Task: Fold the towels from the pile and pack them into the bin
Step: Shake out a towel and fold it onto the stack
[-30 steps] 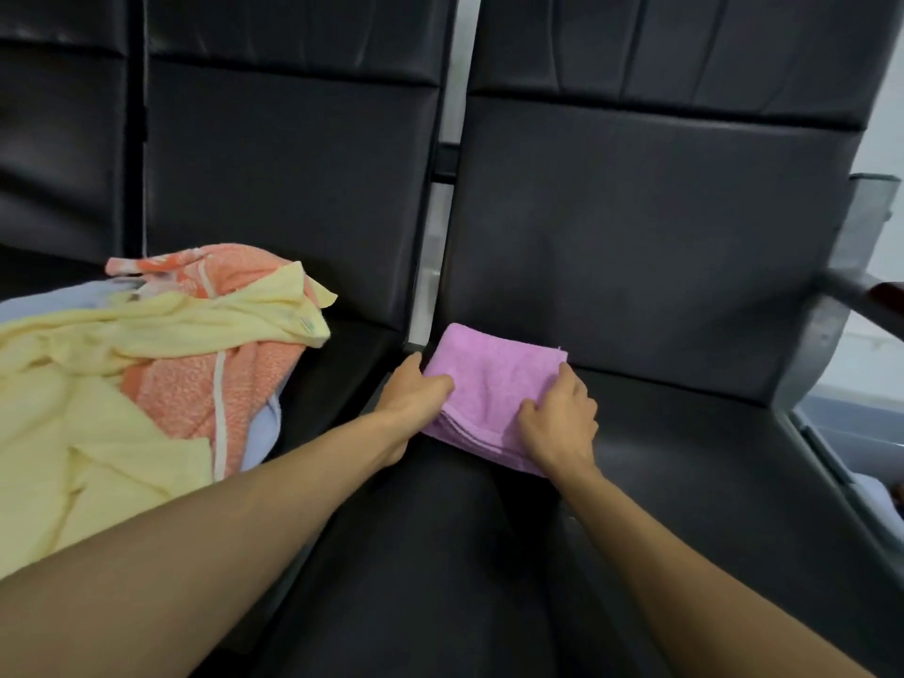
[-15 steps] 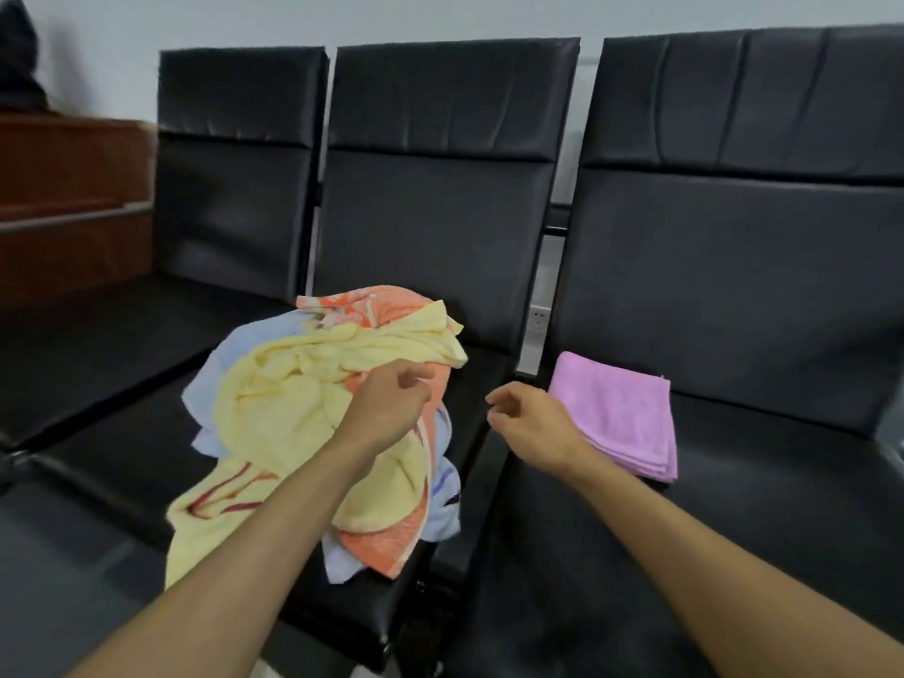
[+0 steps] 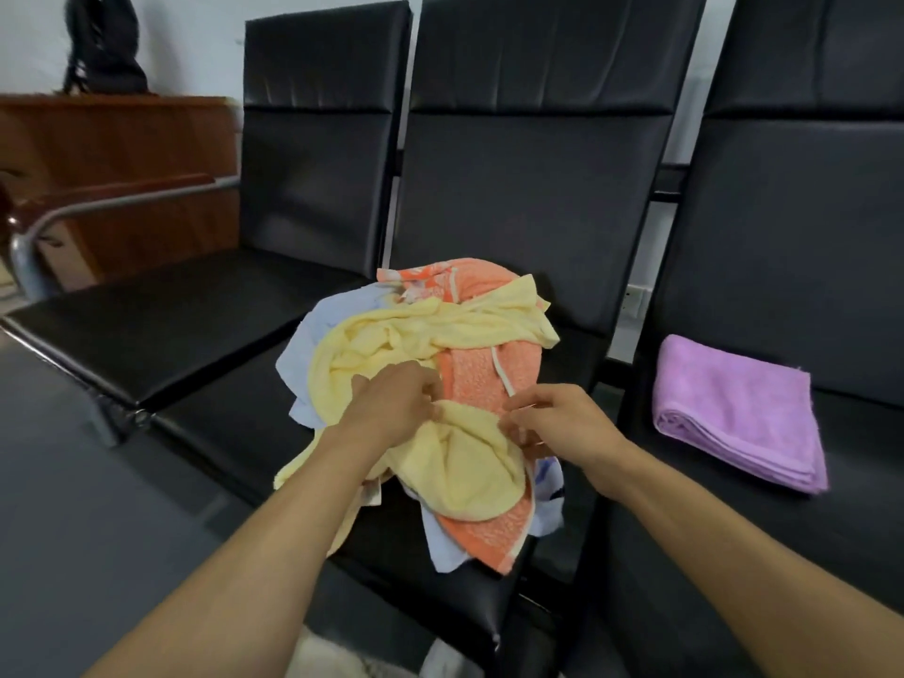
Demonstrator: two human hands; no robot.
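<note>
Row of black padded seats: three in view, with the work on the middle seat (image 3: 235, 428) and the right seat (image 3: 734, 570). No bin is in view.

Pile of towels (image 3: 425, 345): lies heaped on the middle seat, from the backrest to the front edge, with some cloth hanging over that edge. The pieces are tangled and none is laid flat.

Yellow towel (image 3: 464, 467): lies on top of the pile, draped across its width and bunched toward the front edge. It is soft terry, judged light and limp. It will sag and not hold a shape, and a lift is likely to drag its neighbours along. Best taken at two corners or along one hem, then shaken free before folding.

Orange towel (image 3: 482, 379): lies beneath the yellow one, with a white cord or trim across it that could snag.

Pale blue towel (image 3: 313, 345): lies lowest and shows at the left side and front edge of the pile.

Purple towel (image 3: 734, 408): folded into a flat stack near the left edge of the right seat, well apart from the pile. It is not yet packed.

Left hand (image 3: 391, 403): fingers are curled into the yellow towel and gripping a bunch of it.

Right hand (image 3: 553, 423): fingertips are drawn together and appear to pinch the yellow towel's edge just beside the orange cloth.
</note>
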